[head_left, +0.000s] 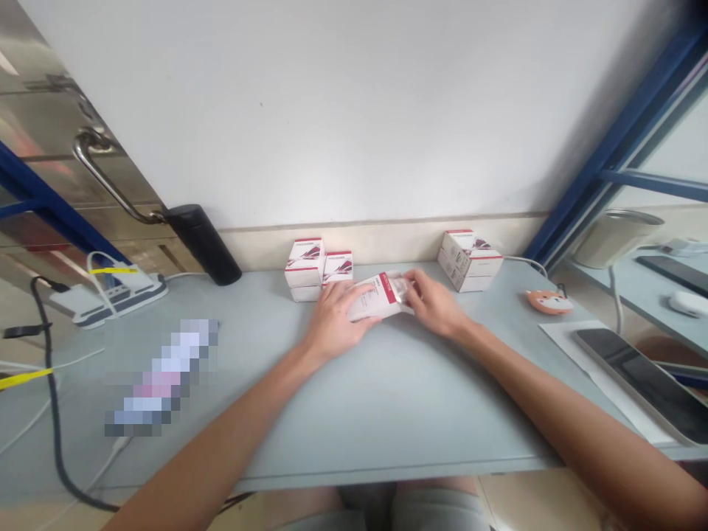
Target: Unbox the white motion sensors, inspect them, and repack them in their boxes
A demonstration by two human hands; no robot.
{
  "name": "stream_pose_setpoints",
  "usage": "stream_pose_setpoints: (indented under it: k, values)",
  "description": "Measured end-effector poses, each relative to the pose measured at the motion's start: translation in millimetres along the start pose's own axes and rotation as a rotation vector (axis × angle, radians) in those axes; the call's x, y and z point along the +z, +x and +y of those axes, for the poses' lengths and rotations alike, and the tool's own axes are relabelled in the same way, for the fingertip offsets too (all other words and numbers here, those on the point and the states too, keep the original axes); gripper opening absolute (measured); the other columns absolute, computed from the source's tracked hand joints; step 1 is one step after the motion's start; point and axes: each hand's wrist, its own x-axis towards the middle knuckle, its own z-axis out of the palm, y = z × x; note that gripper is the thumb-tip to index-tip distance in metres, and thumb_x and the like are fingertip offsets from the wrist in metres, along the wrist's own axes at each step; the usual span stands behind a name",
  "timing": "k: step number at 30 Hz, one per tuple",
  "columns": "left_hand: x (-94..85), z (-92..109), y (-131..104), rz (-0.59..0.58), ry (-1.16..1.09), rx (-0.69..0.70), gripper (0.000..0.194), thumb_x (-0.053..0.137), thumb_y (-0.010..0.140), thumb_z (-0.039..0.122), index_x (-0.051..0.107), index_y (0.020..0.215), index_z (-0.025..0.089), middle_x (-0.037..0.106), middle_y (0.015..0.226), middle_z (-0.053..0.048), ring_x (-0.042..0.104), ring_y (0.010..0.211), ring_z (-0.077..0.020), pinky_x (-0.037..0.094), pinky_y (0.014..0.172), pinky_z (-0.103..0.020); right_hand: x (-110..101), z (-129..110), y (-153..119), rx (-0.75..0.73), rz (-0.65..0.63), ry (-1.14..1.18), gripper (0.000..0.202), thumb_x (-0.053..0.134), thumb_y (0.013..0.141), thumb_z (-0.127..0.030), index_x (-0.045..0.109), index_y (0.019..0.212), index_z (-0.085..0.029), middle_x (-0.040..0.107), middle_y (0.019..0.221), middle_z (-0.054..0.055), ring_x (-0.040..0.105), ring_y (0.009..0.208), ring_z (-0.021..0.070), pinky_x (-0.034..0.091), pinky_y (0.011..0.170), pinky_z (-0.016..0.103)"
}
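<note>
Head view: the left hand [335,322] grasps a box [372,299]. The right hand [435,303] touches its open end, finger grip unclear.

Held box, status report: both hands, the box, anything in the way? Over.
Left hand gripping held box; right hand at its other end. Red band toward right hand. Boxes standing close behind left hand.

A white wall [343,110] (shadowed toward the right) rises above a beige strip [387,245] beyond the grey-blue tabletop [409,413]. Blue frames [613,140] stand left and right, shiny metal panelling [38,125] far left, pale floor [520,505] near.
</note>
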Motion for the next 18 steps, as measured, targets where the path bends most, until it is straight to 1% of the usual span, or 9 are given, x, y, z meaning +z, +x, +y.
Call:
stream_pose_setpoints:
  k: [3,6,7,9,10,11,13,15,18]
  values:
    - [0.0,-3.1,1.2,0.001,-0.021,-0.025,0.050,0.080,0.088,0.039,0.065,0.135,0.027,0.068,0.124,-0.008,0.061,0.121,-0.0290,0.049,0.110,-0.049,-0.2,8.7,4.1,0.178,0.113,0.314,0.015,0.047,0.099,-0.039,0.054,0.100,-0.025,0.068,0.081,0.002,0.064,0.077,0.0240,0.052,0.074,0.038]
    - [0.2,-5.3,0.7,-0.033,0.023,-0.030,0.050,0.080,0.088,0.041,0.067,0.134,0.028,0.068,0.126,-0.009,0.060,0.122,-0.0298,0.050,0.109,-0.049,-1.6,16.7,10.9,0.334,0.187,0.608,0.018,0.046,0.095,-0.043,0.053,0.095,-0.026,0.067,0.085,0.003,0.066,0.077,0.0238,0.057,0.072,0.038]
    - [0.4,-5.8,0.3,-0.046,0.039,-0.028,0.049,0.080,0.088,0.041,0.068,0.133,0.028,0.067,0.127,-0.009,0.060,0.122,-0.0302,0.050,0.109,-0.050,-2.3,18.1,12.8,0.362,0.186,0.662,0.022,0.044,0.095,-0.047,0.053,0.097,-0.026,0.068,0.087,0.003,0.067,0.076,0.0238,0.059,0.069,0.038]
    - [1.0,-6.6,-0.6,-0.065,0.053,-0.016,0.048,0.081,0.087,0.041,0.070,0.131,0.029,0.066,0.128,-0.009,0.059,0.123,-0.0307,0.049,0.110,-0.051,-3.4,18.6,14.9,0.377,0.132,0.745,0.036,0.038,0.097,-0.057,0.053,0.104,-0.025,0.070,0.092,0.005,0.069,0.076,0.0247,0.060,0.063,0.037]
    - [1.2,-6.8,-0.9,-0.069,0.052,-0.015,0.047,0.081,0.086,0.040,0.070,0.131,0.029,0.065,0.128,-0.009,0.058,0.123,-0.0308,0.049,0.110,-0.051,-3.6,17.9,14.8,0.383,0.092,0.779,0.041,0.040,0.097,-0.062,0.054,0.108,-0.025,0.071,0.095,0.006,0.071,0.078,0.0250,0.060,0.062,0.037]
    - [1.3,-6.9,-1.0,-0.074,0.048,-0.018,0.047,0.081,0.086,0.040,0.071,0.130,0.029,0.065,0.127,-0.009,0.058,0.124,-0.0308,0.049,0.110,-0.051,-3.4,16.9,14.3,0.391,0.059,0.789,0.045,0.046,0.095,-0.066,0.054,0.113,-0.025,0.072,0.096,0.006,0.071,0.079,0.0248,0.060,0.061,0.036]
    - [0.4,-6.4,-0.5,-0.086,0.042,-0.032,0.047,0.080,0.087,0.039,0.071,0.131,0.028,0.065,0.125,-0.009,0.058,0.123,-0.0306,0.049,0.110,-0.051,-2.3,14.5,12.6,0.413,0.035,0.738,0.053,0.067,0.087,-0.065,0.053,0.121,-0.025,0.072,0.099,0.005,0.071,0.079,0.0234,0.061,0.061,0.033]
    - [-2.2,-5.3,0.6,-0.109,0.054,-0.045,0.046,0.079,0.087,0.039,0.070,0.131,0.028,0.066,0.124,-0.009,0.058,0.122,-0.0305,0.049,0.110,-0.051,-2.1,12.8,11.9,0.423,0.074,0.658,0.059,0.080,0.081,-0.055,0.053,0.124,-0.025,0.073,0.102,0.006,0.071,0.081,0.0224,0.061,0.062,0.032]
    - [-8.6,-3.8,2.4,-0.154,0.116,-0.056,0.043,0.076,0.088,0.038,0.071,0.130,0.029,0.067,0.127,-0.009,0.058,0.124,-0.0318,0.048,0.111,-0.053,-7.2,12.4,14.9,0.424,0.214,0.650,0.049,0.078,0.083,-0.051,0.057,0.119,-0.024,0.073,0.106,0.007,0.071,0.089,0.0233,0.063,0.063,0.032]
